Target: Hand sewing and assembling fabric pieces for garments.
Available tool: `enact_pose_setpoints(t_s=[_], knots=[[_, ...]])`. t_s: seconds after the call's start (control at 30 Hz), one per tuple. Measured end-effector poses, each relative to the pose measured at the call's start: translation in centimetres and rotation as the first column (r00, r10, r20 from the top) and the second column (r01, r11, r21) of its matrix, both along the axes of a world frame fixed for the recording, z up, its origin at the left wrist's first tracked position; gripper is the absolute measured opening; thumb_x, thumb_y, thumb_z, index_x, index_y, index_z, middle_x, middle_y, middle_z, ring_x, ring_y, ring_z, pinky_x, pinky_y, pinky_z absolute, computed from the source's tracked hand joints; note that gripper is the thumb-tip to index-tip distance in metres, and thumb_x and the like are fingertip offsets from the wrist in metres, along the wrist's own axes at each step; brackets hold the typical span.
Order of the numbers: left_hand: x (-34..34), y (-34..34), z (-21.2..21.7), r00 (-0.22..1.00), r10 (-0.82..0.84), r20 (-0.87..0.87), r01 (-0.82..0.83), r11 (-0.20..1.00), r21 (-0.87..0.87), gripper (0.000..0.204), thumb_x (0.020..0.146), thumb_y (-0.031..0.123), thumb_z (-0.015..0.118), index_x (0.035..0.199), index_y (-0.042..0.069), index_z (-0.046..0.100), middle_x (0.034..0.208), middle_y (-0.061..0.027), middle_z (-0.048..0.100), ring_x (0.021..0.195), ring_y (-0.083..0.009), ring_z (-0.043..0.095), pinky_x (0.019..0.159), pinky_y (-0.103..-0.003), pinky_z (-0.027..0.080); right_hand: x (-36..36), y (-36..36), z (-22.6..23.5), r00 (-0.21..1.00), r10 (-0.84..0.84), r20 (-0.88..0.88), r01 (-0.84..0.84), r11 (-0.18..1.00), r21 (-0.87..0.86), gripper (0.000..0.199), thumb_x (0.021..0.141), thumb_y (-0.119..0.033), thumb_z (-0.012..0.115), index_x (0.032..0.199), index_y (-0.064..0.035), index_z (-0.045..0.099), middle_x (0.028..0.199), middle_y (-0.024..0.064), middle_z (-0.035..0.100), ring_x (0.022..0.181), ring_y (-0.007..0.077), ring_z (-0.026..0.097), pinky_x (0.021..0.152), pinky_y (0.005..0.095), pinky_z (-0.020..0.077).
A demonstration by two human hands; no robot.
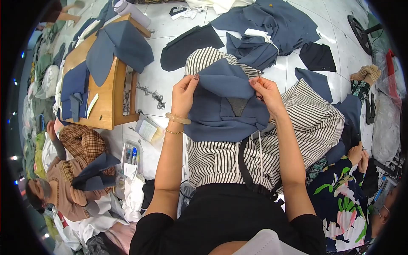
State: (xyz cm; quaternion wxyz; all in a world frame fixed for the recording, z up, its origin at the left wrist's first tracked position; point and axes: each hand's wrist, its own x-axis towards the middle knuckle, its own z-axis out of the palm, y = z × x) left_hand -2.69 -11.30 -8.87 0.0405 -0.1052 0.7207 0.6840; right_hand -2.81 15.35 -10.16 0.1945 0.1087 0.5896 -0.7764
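A blue-grey garment piece lies across my lap over striped trousers. My left hand pinches its upper left edge between thumb and fingers. At the upper right edge my right hand is closed on the same cloth. A small dark looped thing shows at the right fingers, too small to name surely. Between both hands the edge is held spread, forming a folded flap. Below the flap a dark grey triangular patch shows among the folds.
A wooden bench with blue cloth pieces stands at left. A heap of blue-grey fabric and dark cut pieces lie on the tiled floor ahead. One person sits at left holding cloth; another, in a floral top, is close at right.
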Motion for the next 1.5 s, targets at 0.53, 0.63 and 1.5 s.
enact_pose_setpoints(t_s=[0.53, 0.63, 1.5], knots=[[9.8, -7.2, 1.5, 0.873, -0.470, 0.127, 0.438, 0.645, -0.626, 0.022, 0.081, 0.003, 0.067, 0.101, -0.003, 0.060, 0.104, -0.0134, 0.059, 0.091, -0.0285, 0.059, 0.084, -0.033, 0.046, 9.8, -0.3, 2.1, 0.747, 0.607, -0.272, -0.219, 0.610, 0.761, 0.040, 0.070, -0.009, 0.074, 0.107, -0.0086, 0.060, 0.106, 0.0044, 0.053, 0.083, 0.0232, 0.064, 0.068, 0.0331, 0.0510], [9.9, -5.2, 2.8, 0.849, -0.506, 0.151, 0.487, 0.640, -0.595, 0.035, 0.075, 0.007, 0.074, 0.105, 0.001, 0.059, 0.111, -0.0125, 0.056, 0.100, -0.0299, 0.056, 0.088, -0.036, 0.045, 10.9, -1.6, -0.1, 0.653, 0.670, -0.353, -0.077, 0.523, 0.849, 0.027, 0.074, -0.013, 0.071, 0.097, -0.0078, 0.057, 0.097, 0.0046, 0.051, 0.085, 0.0253, 0.061, 0.064, 0.0377, 0.0501], [5.2, 3.8, -0.9, 0.855, -0.399, -0.331, 0.389, 0.916, -0.097, 0.045, 0.082, -0.001, 0.064, 0.125, 0.000, 0.048, 0.131, -0.0118, 0.049, 0.116, -0.0180, 0.048, 0.097, -0.030, 0.040, 3.8, 2.2, 14.2, 0.658, 0.400, -0.638, -0.345, 0.913, 0.216, 0.017, 0.081, -0.008, 0.065, 0.096, -0.0005, 0.062, 0.085, 0.0083, 0.064, 0.084, 0.0171, 0.064, 0.075, 0.0278, 0.0495]])
